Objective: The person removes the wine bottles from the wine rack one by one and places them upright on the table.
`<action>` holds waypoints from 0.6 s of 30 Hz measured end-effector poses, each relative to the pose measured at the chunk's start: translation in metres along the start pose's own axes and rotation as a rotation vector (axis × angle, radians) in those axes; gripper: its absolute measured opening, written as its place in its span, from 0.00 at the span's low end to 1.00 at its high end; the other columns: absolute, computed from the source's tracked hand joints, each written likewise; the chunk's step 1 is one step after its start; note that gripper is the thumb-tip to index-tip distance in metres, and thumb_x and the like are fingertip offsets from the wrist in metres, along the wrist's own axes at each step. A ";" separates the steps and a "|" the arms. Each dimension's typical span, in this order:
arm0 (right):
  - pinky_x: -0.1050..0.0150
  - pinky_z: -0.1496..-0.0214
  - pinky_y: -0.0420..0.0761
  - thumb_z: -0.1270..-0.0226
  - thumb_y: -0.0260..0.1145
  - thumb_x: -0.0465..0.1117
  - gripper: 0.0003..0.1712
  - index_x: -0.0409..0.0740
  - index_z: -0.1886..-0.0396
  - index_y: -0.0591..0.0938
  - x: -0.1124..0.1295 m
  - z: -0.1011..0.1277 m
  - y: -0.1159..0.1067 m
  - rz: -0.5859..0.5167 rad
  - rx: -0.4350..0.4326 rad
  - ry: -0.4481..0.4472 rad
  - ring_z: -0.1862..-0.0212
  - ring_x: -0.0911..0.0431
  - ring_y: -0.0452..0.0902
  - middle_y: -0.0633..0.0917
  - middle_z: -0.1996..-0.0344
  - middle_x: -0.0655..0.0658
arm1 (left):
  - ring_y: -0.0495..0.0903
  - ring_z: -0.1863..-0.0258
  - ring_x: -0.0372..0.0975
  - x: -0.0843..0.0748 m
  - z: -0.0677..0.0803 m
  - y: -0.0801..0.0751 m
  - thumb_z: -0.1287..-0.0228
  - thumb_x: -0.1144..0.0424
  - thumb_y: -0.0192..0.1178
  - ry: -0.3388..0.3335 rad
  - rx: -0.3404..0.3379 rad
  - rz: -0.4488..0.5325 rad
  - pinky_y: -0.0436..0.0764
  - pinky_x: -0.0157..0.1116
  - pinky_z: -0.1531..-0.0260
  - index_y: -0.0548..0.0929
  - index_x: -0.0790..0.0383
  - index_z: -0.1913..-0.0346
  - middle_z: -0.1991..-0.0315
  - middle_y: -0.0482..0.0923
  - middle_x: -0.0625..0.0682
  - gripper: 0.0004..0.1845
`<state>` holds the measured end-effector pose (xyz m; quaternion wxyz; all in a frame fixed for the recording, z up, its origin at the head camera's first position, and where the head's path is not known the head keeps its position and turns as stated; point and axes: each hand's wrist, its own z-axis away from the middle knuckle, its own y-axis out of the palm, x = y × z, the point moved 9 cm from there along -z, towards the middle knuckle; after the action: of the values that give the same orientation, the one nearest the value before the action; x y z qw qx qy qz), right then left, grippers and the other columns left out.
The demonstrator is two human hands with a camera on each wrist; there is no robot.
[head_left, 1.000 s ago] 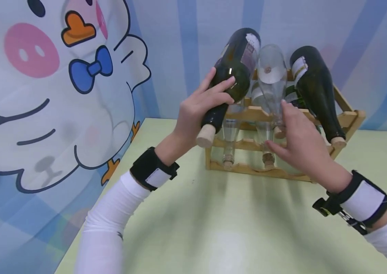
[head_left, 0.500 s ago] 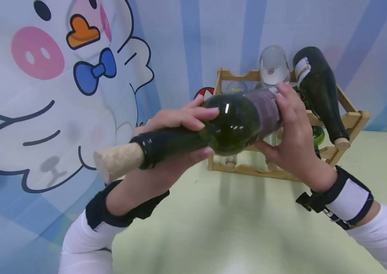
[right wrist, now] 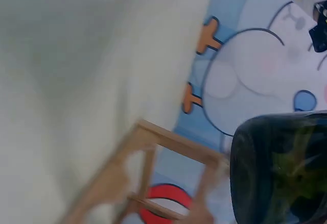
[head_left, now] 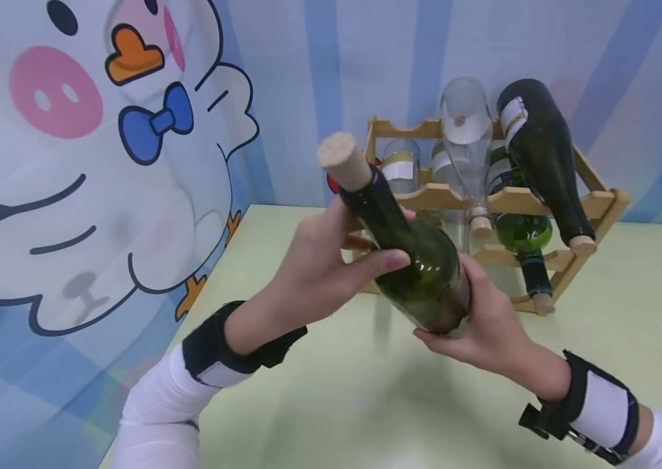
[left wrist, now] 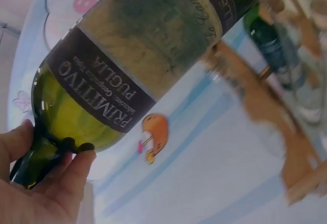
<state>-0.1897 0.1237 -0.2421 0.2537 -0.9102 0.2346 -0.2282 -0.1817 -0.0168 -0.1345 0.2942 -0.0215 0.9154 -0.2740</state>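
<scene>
I have a dark green wine bottle (head_left: 418, 273) held in both hands above the pale green surface (head_left: 366, 391), in front of the wooden wine rack (head_left: 594, 202). It is tilted, its cork (head_left: 344, 159) pointing up and away to the left and its base low toward me. My left hand (head_left: 319, 273) grips the shoulder where the neck widens, fingers (head_left: 386, 262) curled over the glass; the left wrist view shows the thumb and a fingertip pressed on the green glass just below a brown label reading "PRIMITIVO PUGLIA" (left wrist: 110, 99). My right hand (head_left: 483, 326) cups the bottom end, thumb up along the side and the remaining fingers wrapped under the base; in the right wrist view only the dark round base (right wrist: 281, 168) fills the corner and I cannot tell how those fingers lie there. The rack stands on the surface against the blue striped backdrop and carries other bottles, corks toward me: a clear bottle (head_left: 465, 130) in the middle of the top row, a dark bottle (head_left: 541, 156) on its right, a green bottle (head_left: 524, 241) lower down, and two clear ones with pale labels (head_left: 401, 169) behind. A cartoon chick with a blue bow tie (head_left: 155, 120) covers the wall on the left. Both wrists wear black straps (head_left: 594, 410) over white sleeves.
</scene>
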 end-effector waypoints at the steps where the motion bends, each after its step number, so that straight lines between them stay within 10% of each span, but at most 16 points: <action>1: 0.76 0.55 0.70 0.60 0.67 0.62 0.54 0.32 0.40 0.58 -0.005 0.007 0.005 -0.013 0.026 0.033 0.58 0.52 0.73 0.76 0.55 0.37 | 0.79 0.58 0.39 0.007 -0.001 0.007 0.52 0.68 0.64 -0.029 0.024 -0.009 0.79 0.27 0.66 0.63 0.69 0.45 0.56 0.78 0.57 0.31; 10: 0.48 0.52 0.73 0.64 0.76 0.41 0.62 0.55 0.33 0.45 -0.056 0.054 0.050 -0.235 0.220 0.432 0.48 0.49 0.71 0.71 0.46 0.41 | 0.80 0.61 0.38 0.068 -0.013 0.057 0.47 0.61 0.62 -0.214 0.149 -0.036 0.78 0.25 0.65 0.64 0.66 0.45 0.59 0.78 0.54 0.28; 18: 0.51 0.49 0.73 0.60 0.74 0.42 0.58 0.49 0.35 0.45 -0.085 0.081 0.075 -0.381 0.269 0.592 0.44 0.49 0.68 0.68 0.43 0.41 | 0.79 0.63 0.36 0.096 -0.013 0.084 0.45 0.54 0.60 -0.268 0.246 -0.149 0.75 0.24 0.69 0.63 0.63 0.44 0.61 0.79 0.51 0.29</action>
<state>-0.2366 0.1409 -0.3717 0.2452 -0.7907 0.0924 -0.5533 -0.2579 0.0417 -0.2189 0.3926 -0.0892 0.8235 -0.3998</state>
